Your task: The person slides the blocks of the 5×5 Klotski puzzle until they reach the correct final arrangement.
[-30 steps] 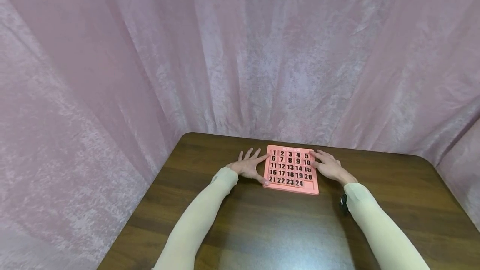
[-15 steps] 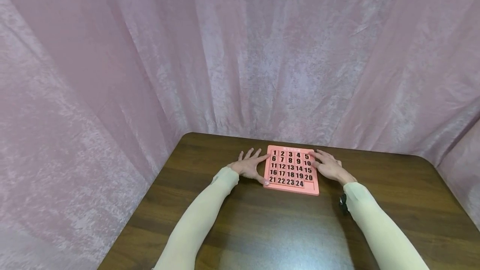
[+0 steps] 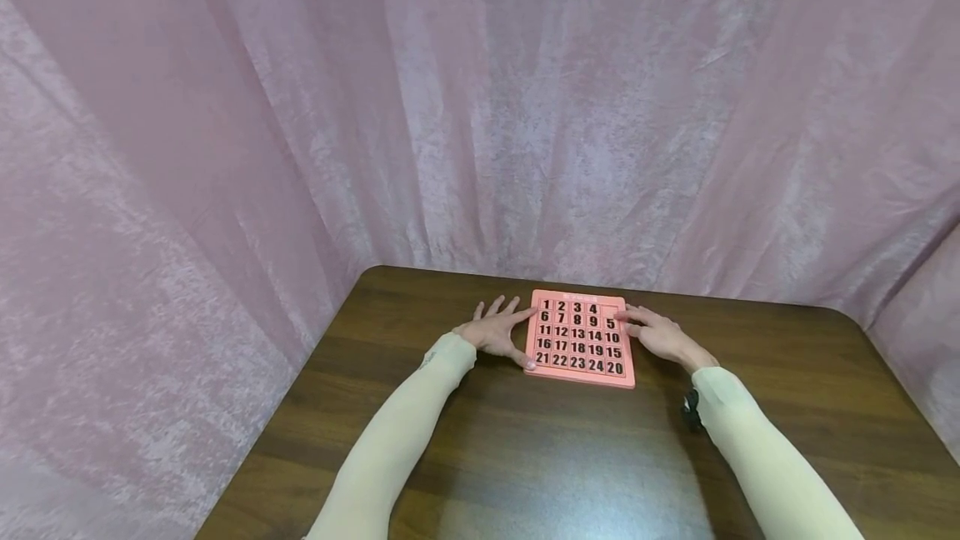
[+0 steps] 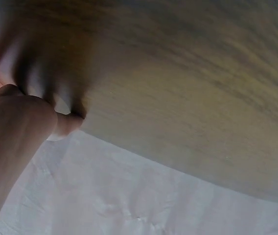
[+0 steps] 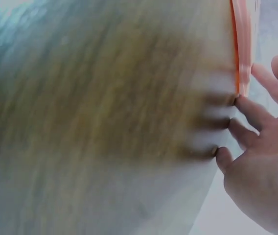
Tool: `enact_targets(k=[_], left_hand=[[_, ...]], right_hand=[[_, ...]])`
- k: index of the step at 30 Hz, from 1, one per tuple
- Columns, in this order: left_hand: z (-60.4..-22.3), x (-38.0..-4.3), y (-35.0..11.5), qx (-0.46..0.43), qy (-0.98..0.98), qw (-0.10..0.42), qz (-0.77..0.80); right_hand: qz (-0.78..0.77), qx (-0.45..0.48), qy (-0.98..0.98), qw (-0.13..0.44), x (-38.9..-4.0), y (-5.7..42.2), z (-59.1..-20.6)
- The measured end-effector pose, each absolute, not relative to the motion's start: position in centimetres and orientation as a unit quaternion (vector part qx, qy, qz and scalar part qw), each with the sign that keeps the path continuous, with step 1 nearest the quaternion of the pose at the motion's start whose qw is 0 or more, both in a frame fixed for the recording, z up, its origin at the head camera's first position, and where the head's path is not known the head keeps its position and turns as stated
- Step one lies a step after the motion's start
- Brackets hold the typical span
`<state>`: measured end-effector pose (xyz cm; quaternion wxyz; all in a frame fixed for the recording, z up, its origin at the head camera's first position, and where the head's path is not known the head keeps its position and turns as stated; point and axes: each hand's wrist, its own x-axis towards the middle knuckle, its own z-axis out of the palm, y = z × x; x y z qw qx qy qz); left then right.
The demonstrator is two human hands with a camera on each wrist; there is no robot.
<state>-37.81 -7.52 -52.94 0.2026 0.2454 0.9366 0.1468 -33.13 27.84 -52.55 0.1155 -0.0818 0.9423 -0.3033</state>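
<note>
A pink sliding number puzzle lies flat near the table's far edge. Its bare slot is at the top right, with the 5 tile just below. My left hand spreads along the left side, thumb at the lower corner and index finger at the upper edge. From the right, my right hand reaches in with extended fingers, index fingertip at the 5 tile and thumb at the right rim. Only the puzzle's side shows in the right wrist view; its numbers are hidden there.
The brown wooden table has rounded far corners. Right behind it hangs a pink velvet curtain. A black band sits at the right wrist, by the pale sleeve.
The right column of tiles has slid down one place, so 20 fills the bottom right and the gap is at the top right. My right fingertips moved slightly down; the left hand stayed.
</note>
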Motion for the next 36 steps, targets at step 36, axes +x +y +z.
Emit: enact_targets(k=[36], left_hand=[[-52.2, -39.0, -5.7, 0.191, 0.941, 0.234, 0.153]], right_hand=[[-0.314, -0.059, 0.935, 0.155, -32.9, 28.3, -53.1]])
